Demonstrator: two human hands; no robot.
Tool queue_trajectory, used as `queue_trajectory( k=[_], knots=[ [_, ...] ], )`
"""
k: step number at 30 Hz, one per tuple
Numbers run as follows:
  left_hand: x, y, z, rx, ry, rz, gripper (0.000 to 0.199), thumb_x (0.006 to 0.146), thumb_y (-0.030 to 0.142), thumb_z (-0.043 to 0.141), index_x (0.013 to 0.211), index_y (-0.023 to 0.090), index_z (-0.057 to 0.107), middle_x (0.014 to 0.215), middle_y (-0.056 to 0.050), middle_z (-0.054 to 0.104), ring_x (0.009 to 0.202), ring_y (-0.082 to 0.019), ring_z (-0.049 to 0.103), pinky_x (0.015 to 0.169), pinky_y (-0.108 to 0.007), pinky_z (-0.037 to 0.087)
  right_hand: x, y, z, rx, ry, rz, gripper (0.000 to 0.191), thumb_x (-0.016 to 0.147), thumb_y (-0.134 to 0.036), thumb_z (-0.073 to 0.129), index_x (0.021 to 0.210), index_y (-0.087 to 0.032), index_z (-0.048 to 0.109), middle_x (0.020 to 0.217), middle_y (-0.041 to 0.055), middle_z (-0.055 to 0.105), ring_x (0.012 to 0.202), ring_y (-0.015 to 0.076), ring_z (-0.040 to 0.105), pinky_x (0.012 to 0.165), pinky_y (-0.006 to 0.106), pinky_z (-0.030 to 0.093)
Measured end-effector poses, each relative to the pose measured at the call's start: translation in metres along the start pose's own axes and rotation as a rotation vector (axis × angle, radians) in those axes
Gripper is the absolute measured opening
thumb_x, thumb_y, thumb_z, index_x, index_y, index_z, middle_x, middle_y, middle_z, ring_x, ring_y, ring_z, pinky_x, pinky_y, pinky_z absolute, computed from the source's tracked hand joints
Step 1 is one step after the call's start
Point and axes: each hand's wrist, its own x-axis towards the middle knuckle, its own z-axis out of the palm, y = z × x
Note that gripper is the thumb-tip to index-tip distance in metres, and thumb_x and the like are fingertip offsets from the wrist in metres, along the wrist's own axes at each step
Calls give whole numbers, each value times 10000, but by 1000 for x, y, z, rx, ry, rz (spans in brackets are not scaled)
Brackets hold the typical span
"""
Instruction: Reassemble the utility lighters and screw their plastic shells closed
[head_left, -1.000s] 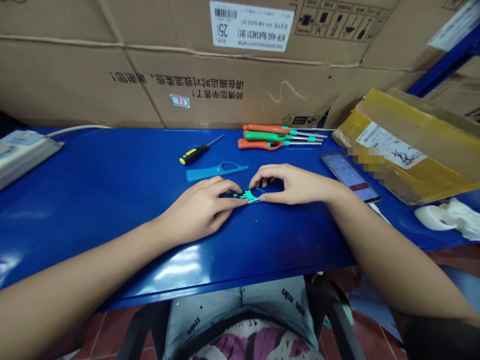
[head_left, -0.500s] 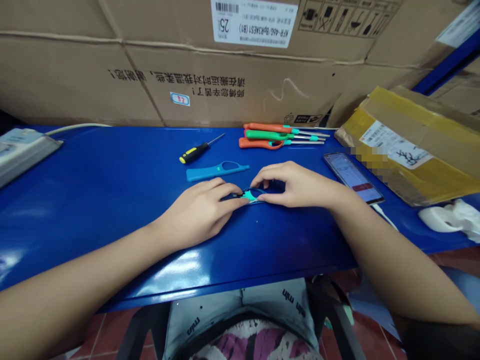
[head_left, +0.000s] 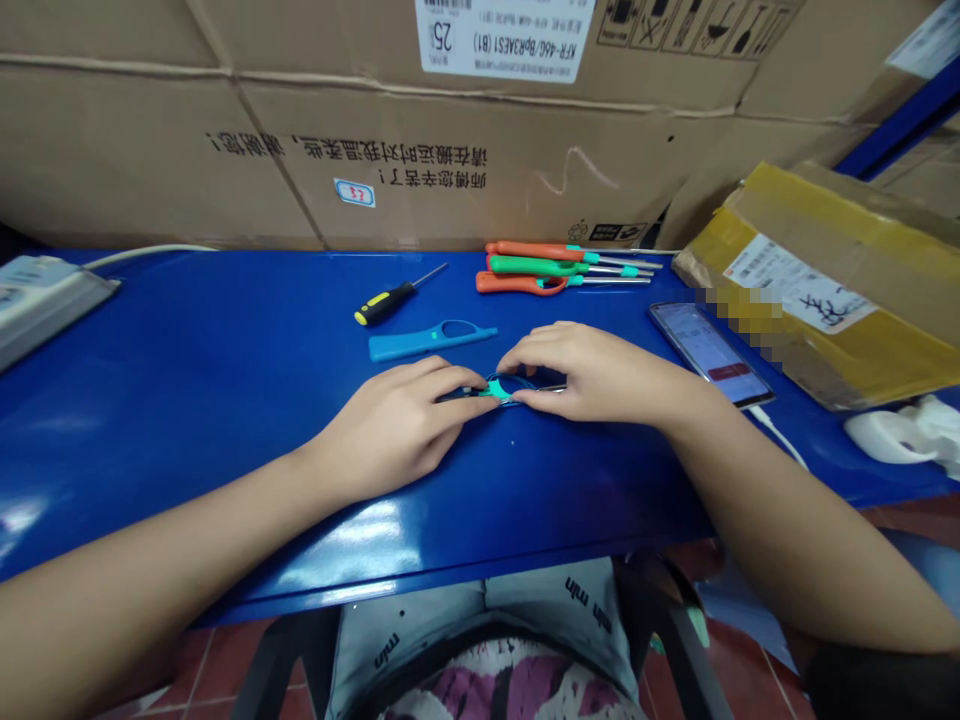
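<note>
On the blue table, my left hand [head_left: 401, 410] grips the left part of a small lighter body [head_left: 498, 389] with a teal trigger piece, its fingers pinched round it. My right hand [head_left: 574, 370] closes on the right part of the same body, thumb and fingertips at the loop. A thin metal rod [head_left: 553, 388] shows beneath the right fingers. Most of the body is hidden under both hands. Just behind them lies a separate blue handle shell [head_left: 409, 345] with an oval loop.
A black and yellow screwdriver [head_left: 384, 303] and several orange and green lighters [head_left: 525, 266] lie farther back. To the right are a phone [head_left: 709, 352], a taped box [head_left: 840, 290] and a white charger [head_left: 889, 437]. A power strip [head_left: 49, 300] is at the left; a large carton [head_left: 420, 130] stands behind.
The metal rod is now visible beneath my right fingers. Both hands have stayed nearly in place, and the view has shifted slightly.
</note>
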Motion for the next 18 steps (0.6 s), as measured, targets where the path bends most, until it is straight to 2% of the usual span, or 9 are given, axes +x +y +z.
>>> queue_trajectory(
  k=[11, 18],
  knots=[
    [1, -1, 2, -13, -12, -7, 400, 1007, 148, 434, 1309, 244, 677, 1263, -78, 685, 1065, -237, 641, 902, -377, 564, -1, 1, 0, -74, -5, -14, 206, 925, -278, 662, 1088, -184, 747, 1041, 80, 776, 941, 248, 692, 824, 355, 495],
    [1, -1, 3, -25, -5, 3, 385, 1004, 142, 444, 1285, 234, 690, 1242, -92, 675, 1052, -244, 643, 887, -394, 569, -1, -2, 0, -124, -8, -43, 190, 933, -224, 633, 1072, -166, 749, 1028, 92, 778, 943, 250, 694, 837, 359, 493]
  ],
)
